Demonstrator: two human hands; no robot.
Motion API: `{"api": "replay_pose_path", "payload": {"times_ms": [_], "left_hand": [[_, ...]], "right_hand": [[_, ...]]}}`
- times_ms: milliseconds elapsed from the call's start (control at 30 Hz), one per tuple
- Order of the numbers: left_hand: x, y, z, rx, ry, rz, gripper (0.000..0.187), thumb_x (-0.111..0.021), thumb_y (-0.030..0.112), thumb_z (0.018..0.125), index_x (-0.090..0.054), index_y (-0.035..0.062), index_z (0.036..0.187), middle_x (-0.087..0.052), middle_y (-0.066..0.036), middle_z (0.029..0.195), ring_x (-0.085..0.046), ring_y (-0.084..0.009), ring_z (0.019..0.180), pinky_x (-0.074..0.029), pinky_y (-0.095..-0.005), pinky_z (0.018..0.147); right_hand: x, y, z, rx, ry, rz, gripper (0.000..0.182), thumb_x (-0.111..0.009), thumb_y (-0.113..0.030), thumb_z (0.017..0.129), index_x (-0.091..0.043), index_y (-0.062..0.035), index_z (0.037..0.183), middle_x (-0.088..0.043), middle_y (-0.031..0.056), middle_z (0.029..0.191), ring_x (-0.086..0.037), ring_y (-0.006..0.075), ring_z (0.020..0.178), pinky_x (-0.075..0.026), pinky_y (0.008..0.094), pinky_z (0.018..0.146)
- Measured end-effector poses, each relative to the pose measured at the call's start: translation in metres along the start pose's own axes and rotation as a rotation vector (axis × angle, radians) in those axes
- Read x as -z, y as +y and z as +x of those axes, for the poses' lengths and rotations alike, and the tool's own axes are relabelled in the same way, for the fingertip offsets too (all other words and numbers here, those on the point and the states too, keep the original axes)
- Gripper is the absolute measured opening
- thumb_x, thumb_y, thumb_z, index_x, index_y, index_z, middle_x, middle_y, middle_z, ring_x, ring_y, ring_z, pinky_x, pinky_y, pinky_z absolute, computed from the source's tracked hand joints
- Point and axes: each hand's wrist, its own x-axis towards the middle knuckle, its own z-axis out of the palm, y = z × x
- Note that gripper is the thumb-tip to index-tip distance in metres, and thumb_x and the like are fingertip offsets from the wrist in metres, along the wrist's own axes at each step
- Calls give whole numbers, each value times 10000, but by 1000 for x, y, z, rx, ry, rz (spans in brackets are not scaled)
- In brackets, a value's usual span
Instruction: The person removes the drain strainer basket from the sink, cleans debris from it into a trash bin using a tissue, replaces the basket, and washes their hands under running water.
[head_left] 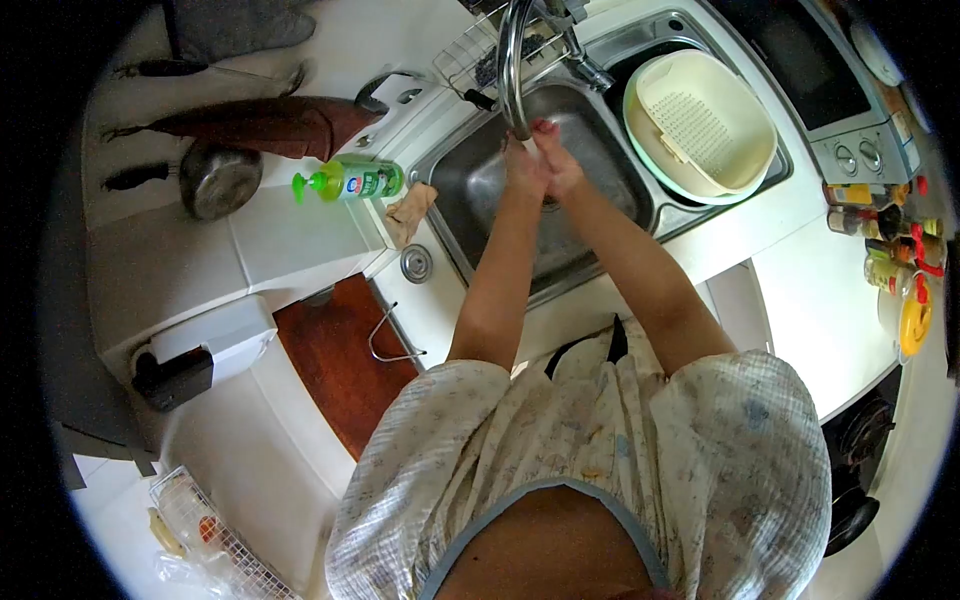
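Observation:
Below the curved metal faucet (512,70), my left hand (525,168) and my right hand (560,163) meet side by side over the steel sink basin (600,150). Both look loosely cupped, the fingers partly stretched and close to the spout's end. Nothing shows in either hand. The faucet's tip partly covers the left fingers.
A cream colander (745,110) sits in a pale green basin (640,140) at the right. To the left stand a green soap bottle (370,181), a crumpled tan cloth (410,212) and a sink strainer (416,263). A microwave (800,60) and several condiment jars line the right side.

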Motion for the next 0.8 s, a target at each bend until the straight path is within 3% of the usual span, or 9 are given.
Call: {"api": "replay_pose_path", "payload": {"times_ms": [133, 233, 267, 333, 367, 433, 567, 667, 800], "left_hand": [[-12, 11, -24, -176, 80, 12, 349, -371, 302, 937, -545, 4, 881, -624, -172, 814, -601, -286, 736, -472, -405, 694], [-14, 4, -24, -322, 42, 212, 311, -378, 284, 941, -521, 9, 924, -619, -173, 850, -604, -277, 766, -480, -396, 692], [-5, -7, -18, -365, -49, 265, 305, -383, 274, 935, -521, 4, 908, -614, -185, 856, -605, -290, 773, -485, -397, 696], [15, -4, -12, -865, -110, 991, 286, -389, 253, 916, -531, 6, 903, -621, -186, 846, -609, -311, 803, -488, -420, 697], [25, -4, -10, -1107, -140, 1360, 276, -392, 242, 907, -536, 7, 900, -624, -186, 840, -611, -322, 818, -490, -432, 698], [42, -30, 12, -1075, -246, 1160, 270, -409, 237, 887, -566, 17, 873, -627, -186, 785, -617, -344, 776, -494, -453, 670], [37, -9, 16, -744, -414, 1359, 323, -427, 260, 875, -628, 36, 756, -620, -175, 661, -621, -377, 656, -499, -483, 611], [27, 6, 10, -660, -382, 1461, 313, -464, 287, 884, -615, 27, 797, -617, -176, 669, -597, -368, 568, -495, -463, 555], [13, -4, 18, -500, -296, 1403, 400, -431, 326, 903, -617, 7, 749, -629, -188, 725, -642, -353, 709, -507, -448, 587]], "right_hand": [[5, -10, -6, -113, -193, -113, 227, -583, -313, 871, -559, -110, 971, -596, 39, 886, -587, 207, 796, -500, 341, 713], [56, 31, 41, -117, -8, 6, 279, -571, -328, 857, -568, -94, 1009, -593, 56, 844, -585, 206, 784, -502, 327, 707], [63, 40, 47, 114, -16, -62, 239, -562, -275, 847, -577, -64, 959, -584, 78, 804, -571, 215, 693, -499, 336, 624], [68, 52, 55, 576, -34, -193, 173, -545, -168, 828, -593, -4, 860, -566, 122, 724, -544, 233, 510, -495, 355, 460], [65, 40, 51, 55, -223, 99, 199, -549, -198, 824, -592, -16, 893, -564, 123, 750, -541, 241, 531, -499, 376, 483], [58, -2, 31, -1008, -553, 670, 263, -558, -258, 816, -590, -40, 960, -558, 126, 801, -536, 256, 572, -507, 419, 529], [53, -12, 15, -654, -109, 289, 397, -533, -380, 864, -555, -61, 1100, -614, 103, 903, -596, 255, 840, -507, 371, 700], [-10, -23, -33, -324, 102, 93, 467, -516, -421, 871, -548, -30, 1124, -617, 140, 986, -606, 295, 866, -513, 399, 696], [25, -8, -11, -16, 261, -130, 498, -497, -437, 894, -558, 20, 1081, -614, 180, 1043, -620, 320, 875, -519, 403, 700]]}}
